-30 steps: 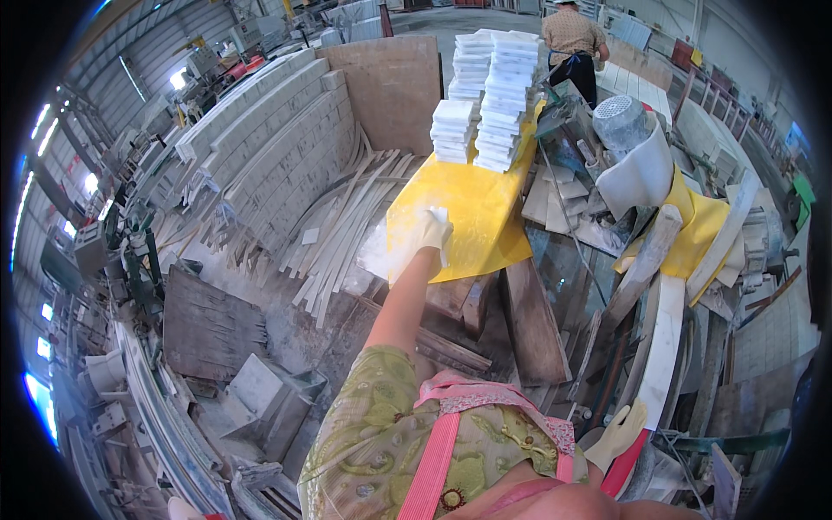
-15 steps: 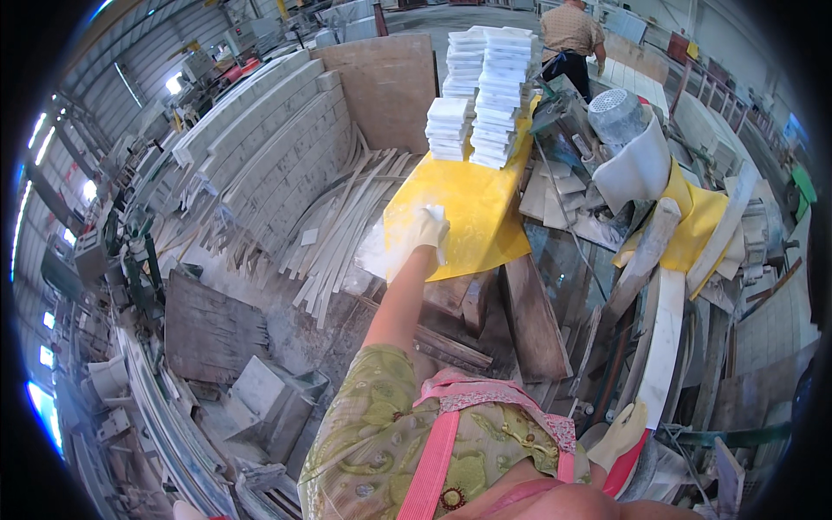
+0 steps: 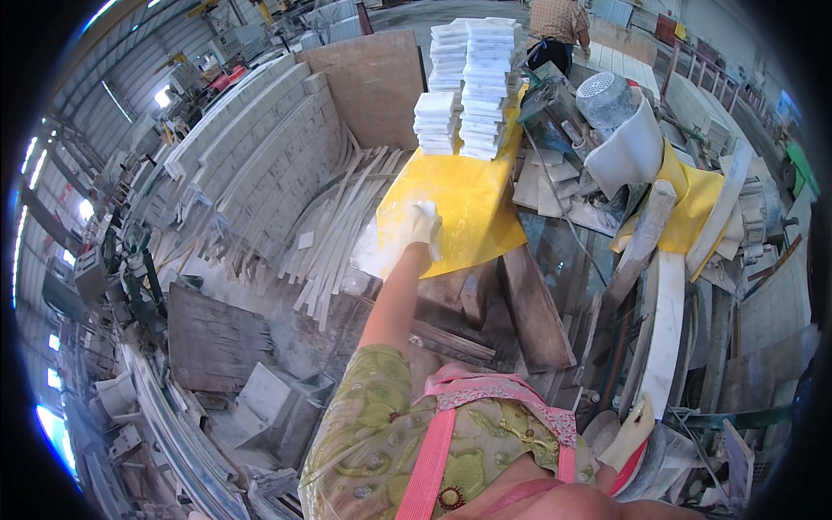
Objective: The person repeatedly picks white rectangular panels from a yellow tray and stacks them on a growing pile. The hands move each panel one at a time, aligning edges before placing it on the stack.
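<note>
My left hand (image 3: 418,232), in a pale dusty glove, reaches forward over a yellow sheet (image 3: 468,195). Its fingers are closed on a small white piece (image 3: 427,208) that looks like a stone tile; the glove hides part of it. Beyond the hand, tall stacks of white tiles (image 3: 483,91) stand on the same sheet. White powder lies around the hand at the sheet's left edge. At lower right, my right hand (image 3: 626,440), also gloved, is closed at the near end of a long white stone strip (image 3: 666,338). Its fingers show only in part.
Long stone slabs (image 3: 277,156) stand stacked at the left, with loose thin strips (image 3: 334,234) beside them. A dusty motor (image 3: 605,100) and a yellow cloth (image 3: 678,212) are at the right. Wooden planks (image 3: 537,308) lean below the sheet. Another person (image 3: 556,35) stands at the back.
The view has shifted slightly, so the tile stacks sit a little higher and further left. My left hand stays over the yellow sheet with the white piece. The right hand stays by the strip.
</note>
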Demonstrator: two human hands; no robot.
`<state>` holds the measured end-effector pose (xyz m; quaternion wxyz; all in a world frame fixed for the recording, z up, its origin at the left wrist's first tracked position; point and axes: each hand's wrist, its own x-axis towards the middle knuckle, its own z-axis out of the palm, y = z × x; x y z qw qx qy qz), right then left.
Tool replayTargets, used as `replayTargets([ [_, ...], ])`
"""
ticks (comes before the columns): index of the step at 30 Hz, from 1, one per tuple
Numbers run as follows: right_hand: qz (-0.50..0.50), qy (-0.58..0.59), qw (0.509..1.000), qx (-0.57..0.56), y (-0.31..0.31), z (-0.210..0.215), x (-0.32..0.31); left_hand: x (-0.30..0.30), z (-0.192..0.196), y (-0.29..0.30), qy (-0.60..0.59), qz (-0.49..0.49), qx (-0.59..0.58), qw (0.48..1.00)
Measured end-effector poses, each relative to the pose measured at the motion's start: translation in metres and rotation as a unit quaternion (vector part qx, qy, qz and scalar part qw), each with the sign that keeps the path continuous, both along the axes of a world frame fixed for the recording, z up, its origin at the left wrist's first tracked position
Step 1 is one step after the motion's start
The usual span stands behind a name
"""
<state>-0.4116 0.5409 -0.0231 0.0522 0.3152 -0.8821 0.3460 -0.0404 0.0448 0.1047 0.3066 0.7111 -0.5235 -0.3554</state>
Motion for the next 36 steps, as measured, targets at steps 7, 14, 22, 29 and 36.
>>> replayTargets([
  [7,0.113,0.101,0.958,0.241,0.051,0.034,-0.005,-0.002,0.002,0.002,-0.009,0.004,-0.013,1.0],
  [14,0.071,0.182,0.939,0.282,-0.003,0.032,-0.011,-0.002,0.009,0.004,-0.02,-0.008,0.0,1.0],
  [22,0.078,0.142,0.975,0.155,0.005,0.007,-0.032,0.002,-0.008,-0.015,-0.04,-0.021,0.0,0.999],
  [29,0.14,0.264,0.933,0.203,-0.02,0.033,-0.045,0.006,-0.033,-0.024,0.068,0.003,0.032,0.997],
  [36,0.155,0.272,0.896,0.314,-0.045,0.043,-0.046,0.013,-0.053,-0.041,0.03,-0.032,0.012,0.999],
])
